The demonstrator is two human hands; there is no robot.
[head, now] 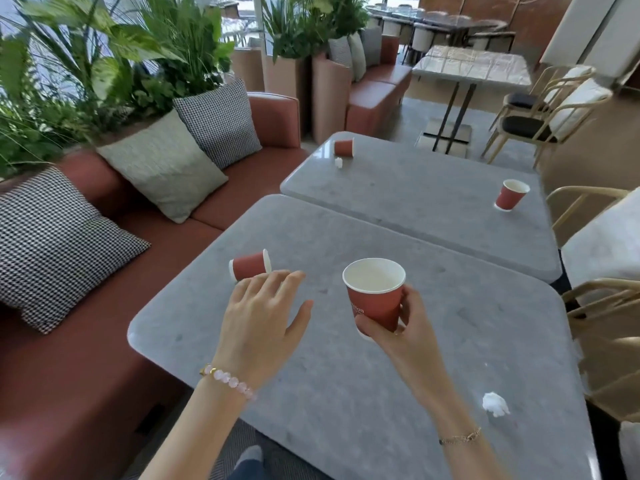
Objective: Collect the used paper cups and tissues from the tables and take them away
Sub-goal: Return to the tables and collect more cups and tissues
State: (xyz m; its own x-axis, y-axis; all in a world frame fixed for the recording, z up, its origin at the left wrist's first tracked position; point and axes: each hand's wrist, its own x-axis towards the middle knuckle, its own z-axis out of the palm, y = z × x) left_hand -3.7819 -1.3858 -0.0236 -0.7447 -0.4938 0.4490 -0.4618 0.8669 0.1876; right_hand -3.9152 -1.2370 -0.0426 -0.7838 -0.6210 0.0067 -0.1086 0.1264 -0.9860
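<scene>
— Status?
— Right hand (401,327) clamped on an upright red paper cup (375,294); left hand (263,306) spread, fingers apart, just short of the tipped cup (250,265) on the near tabletop (346,393).
— Next?
— Likely grip that one, nest it. Crumpled tissue (496,404) lies near my right wrist — two cups (344,147) (512,195) wait on the far tabletop (415,199).

A single wide-angle head camera looks forward and steeply down from above the near surface (346,393), close over both forearms, with straight edges bowed by the lens and the bench seat (86,341) running along its left side.
</scene>
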